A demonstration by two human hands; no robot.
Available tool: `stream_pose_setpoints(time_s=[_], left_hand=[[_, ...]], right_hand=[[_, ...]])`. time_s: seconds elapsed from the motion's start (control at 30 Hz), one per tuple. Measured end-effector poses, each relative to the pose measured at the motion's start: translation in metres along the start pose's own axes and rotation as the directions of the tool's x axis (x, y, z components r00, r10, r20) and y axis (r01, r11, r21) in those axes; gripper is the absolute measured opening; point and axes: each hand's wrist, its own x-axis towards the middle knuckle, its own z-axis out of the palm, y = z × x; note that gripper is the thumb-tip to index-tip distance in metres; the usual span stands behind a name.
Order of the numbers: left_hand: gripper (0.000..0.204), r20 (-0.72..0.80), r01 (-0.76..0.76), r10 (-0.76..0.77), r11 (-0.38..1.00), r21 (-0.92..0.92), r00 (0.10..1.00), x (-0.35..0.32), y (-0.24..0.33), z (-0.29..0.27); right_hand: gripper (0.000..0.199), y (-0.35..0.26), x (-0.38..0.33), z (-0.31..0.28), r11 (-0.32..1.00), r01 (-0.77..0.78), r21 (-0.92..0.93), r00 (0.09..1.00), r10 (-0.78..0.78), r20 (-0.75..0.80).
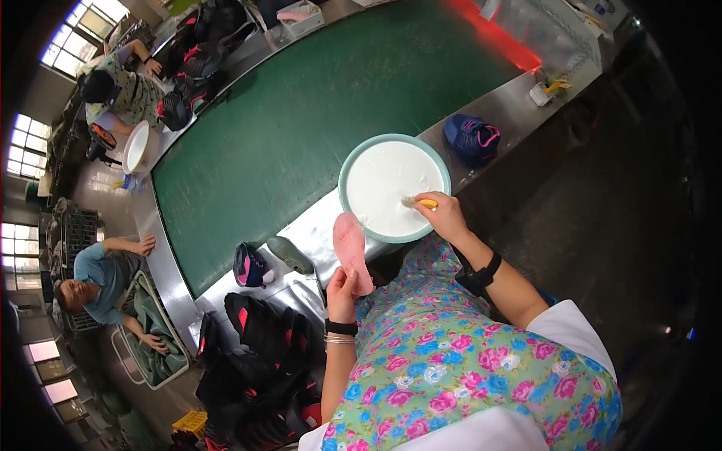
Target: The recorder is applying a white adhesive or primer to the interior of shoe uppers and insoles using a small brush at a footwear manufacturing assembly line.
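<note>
Insole (349,244), pink, flat and foot-shaped with faint surface marks, points up the frame at its centre, its lower end pinched in the left hand (342,295). The right hand (445,216) grips a short yellow-handled brush (427,204), its pale tip over smooth white liquid (387,180) in a round pale-teal basin (344,188). The left forearm (340,372) rises from the lower edge; the right forearm (515,293) reaches in from lower right. Beside a green belt (301,113) runs a shiny metal ledge (320,225). A navy shoe with pink trim (471,139) sits right of the basin; black-and-red shoes (263,331) crowd lower left; a blue-shirted co-worker (105,274) is at left.
</note>
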Motion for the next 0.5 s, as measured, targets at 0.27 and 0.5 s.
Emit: stream_pose_setpoints(time_s=[0.27, 0.5], left_hand=[[0.04, 0.068, -0.024, 0.028, 0.998, -0.058, 0.997, -0.003, 0.009, 0.025], [0.044, 0.102, -0.074, 0.08, 0.995, -0.064, 0.992, -0.003, 0.022, 0.039]], right_hand=[[0.016, -0.001, 0.004, -0.016, 0.993, -0.102, 0.061, 0.995, 0.101, 0.022], [0.014, 0.002, 0.005, -0.011, 0.98, -0.191, 0.053, 0.982, 0.19, 0.012]])
